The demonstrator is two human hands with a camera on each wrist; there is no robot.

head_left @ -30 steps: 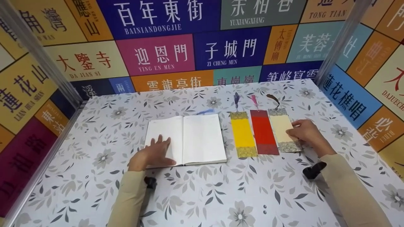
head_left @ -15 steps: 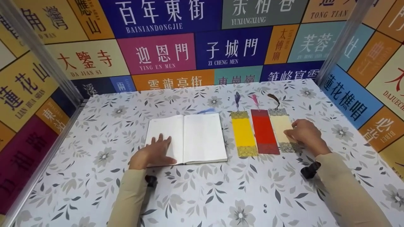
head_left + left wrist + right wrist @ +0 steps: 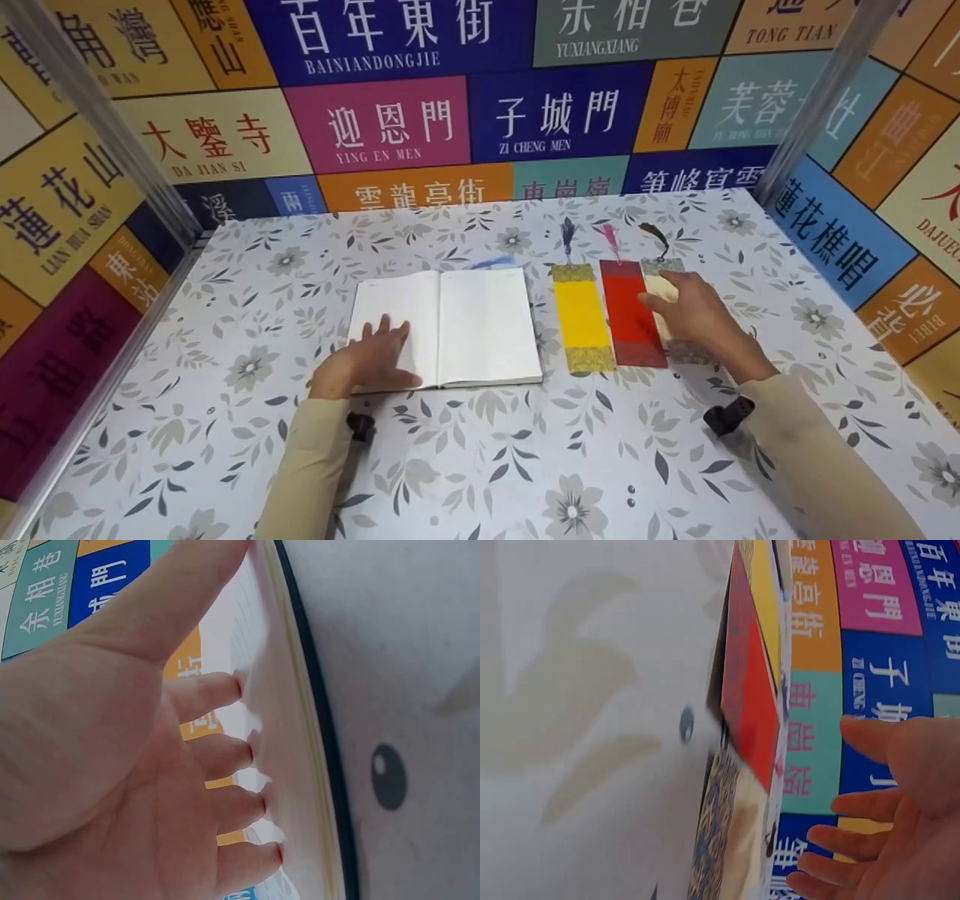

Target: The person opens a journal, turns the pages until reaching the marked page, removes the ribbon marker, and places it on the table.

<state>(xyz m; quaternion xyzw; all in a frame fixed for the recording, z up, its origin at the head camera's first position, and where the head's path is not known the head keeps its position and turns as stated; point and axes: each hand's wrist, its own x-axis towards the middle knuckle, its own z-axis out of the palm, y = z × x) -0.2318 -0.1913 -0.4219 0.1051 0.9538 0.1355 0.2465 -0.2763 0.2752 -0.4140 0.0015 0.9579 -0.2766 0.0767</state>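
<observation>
1. Bookmarks: I count three, side by side on the counter (image 3: 525,465) right of the notebook (image 3: 448,328): yellow bookmark (image 3: 579,315), red bookmark (image 3: 628,313), cream bookmark (image 3: 660,289).
2. Long axes all run near-to-far, tassels pointing to the far wall. Edges touch or nearly touch.
3. One notebook, lying open and flat, spine running near-to-far, pages blank.
4. My right hand (image 3: 694,315) sits over the cream bookmark, fingers (image 3: 855,840) loosely spread, reaching toward the red one. No grip visible; contact I cannot tell.
5. My left hand (image 3: 369,361) lies flat on the left page, fingers (image 3: 225,754) straight, tips touching paper.
6. Two hands, two beige sleeves.
</observation>
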